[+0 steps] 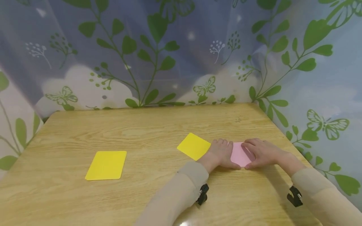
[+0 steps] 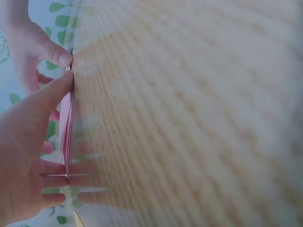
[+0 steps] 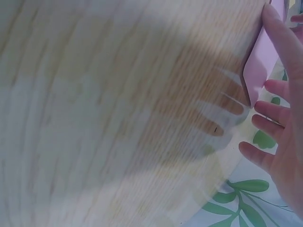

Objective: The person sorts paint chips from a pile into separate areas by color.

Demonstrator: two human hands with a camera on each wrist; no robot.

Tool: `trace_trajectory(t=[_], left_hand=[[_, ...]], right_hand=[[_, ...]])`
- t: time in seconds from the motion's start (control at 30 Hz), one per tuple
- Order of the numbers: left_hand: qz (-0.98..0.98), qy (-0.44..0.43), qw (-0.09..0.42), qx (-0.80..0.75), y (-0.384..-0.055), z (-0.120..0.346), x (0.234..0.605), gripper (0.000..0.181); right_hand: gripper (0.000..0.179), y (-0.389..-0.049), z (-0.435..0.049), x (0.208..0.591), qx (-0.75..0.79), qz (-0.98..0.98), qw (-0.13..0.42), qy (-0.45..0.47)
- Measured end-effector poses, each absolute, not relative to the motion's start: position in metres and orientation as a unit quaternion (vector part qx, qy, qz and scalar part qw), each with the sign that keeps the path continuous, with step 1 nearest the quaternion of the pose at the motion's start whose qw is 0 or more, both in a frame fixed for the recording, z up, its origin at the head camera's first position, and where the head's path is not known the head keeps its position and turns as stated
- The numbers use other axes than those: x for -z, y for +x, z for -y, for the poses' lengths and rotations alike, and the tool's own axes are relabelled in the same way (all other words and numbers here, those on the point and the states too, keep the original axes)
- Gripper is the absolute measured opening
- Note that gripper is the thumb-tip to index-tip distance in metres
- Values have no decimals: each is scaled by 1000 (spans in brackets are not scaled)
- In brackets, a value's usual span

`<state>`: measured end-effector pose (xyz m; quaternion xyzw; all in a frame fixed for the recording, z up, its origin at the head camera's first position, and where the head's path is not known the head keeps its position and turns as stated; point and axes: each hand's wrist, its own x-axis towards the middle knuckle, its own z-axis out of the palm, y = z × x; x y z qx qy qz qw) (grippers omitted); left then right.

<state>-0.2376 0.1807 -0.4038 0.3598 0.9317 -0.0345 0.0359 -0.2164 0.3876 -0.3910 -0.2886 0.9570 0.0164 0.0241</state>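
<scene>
Pink sheets of paper (image 1: 238, 153) lie on the right part of the wooden table, between the two hands. Laid over their left side, my left hand (image 1: 222, 153) holds them, with the thumb at the near edge and the fingers farther back. My right hand (image 1: 261, 152) holds the right side, its thumb at the near edge and its fingertips toward the far corner. Seen edge-on in the left wrist view, the pink paper (image 2: 67, 125) shows several thin layers, slightly apart. The right wrist view shows the right hand's (image 3: 284, 123) fingers beside a raised, tilted pink part (image 3: 261, 66).
A yellow square sheet (image 1: 194, 146) lies turned at an angle just left of the left hand, partly covered by it. Another yellow square (image 1: 106, 165) sits farther left on the table (image 1: 147, 194). Leaf-printed cloth (image 1: 181, 62) stands behind the table and along its right side.
</scene>
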Motion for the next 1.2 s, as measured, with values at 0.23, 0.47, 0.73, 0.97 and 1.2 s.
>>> trace_trajectory(t=[0.23, 0.47, 0.73, 0.97, 1.2], left_hand=[[-932, 358, 56, 21, -238, -178, 401, 98], [-930, 361, 69, 3, -241, -174, 400, 100], [-927, 367, 83, 10, -246, -166, 399, 99], [-925, 368, 92, -11, -248, -160, 401, 97], [-924, 371, 88, 2, -247, -157, 398, 94]], right_hand=[[86, -216, -385, 388, -15, -957, 29, -287], [87, -215, -382, 389, -24, -957, 28, -286], [87, -214, -381, 388, -27, -959, 20, -280], [85, -212, -385, 389, -37, -959, 16, -281], [88, -211, -389, 387, -39, -964, 16, -264]])
